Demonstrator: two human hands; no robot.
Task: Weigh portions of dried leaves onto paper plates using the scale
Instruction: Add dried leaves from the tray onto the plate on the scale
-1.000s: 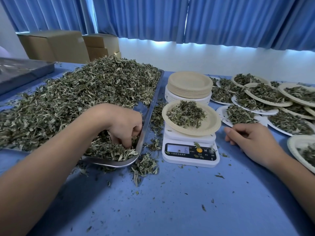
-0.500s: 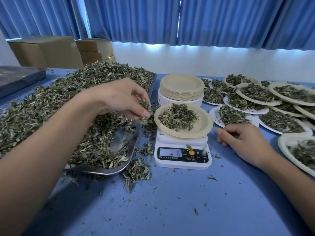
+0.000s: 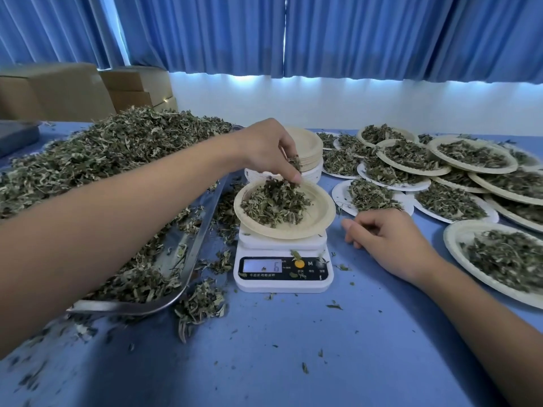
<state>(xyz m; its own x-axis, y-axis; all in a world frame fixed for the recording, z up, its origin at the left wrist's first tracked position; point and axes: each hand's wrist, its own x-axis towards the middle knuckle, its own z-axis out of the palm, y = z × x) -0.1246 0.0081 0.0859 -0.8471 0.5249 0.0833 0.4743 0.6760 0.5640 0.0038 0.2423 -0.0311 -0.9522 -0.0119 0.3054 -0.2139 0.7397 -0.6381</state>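
L hand (image 3: 266,151), leaves (image 3: 294,163), over plate (image 3: 321,213) rim

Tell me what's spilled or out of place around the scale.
A clump of dried green leaves lies spilled on the blue table, off the near corner of the silver metal tray. Leaf bits also sit on the front panel of the white digital scale, beside its orange button. Crumbs dot the table.

The left hand (image 3: 266,151) hides the near side of the stack of empty paper plates (image 3: 305,145) behind it, and how many dried leaves (image 3: 294,163) its fingers pinch. Right of the right hand (image 3: 390,245), filled plates (image 3: 454,242) are cut by the edge. On the scale (image 3: 282,245), the small print below the display is unreadable.
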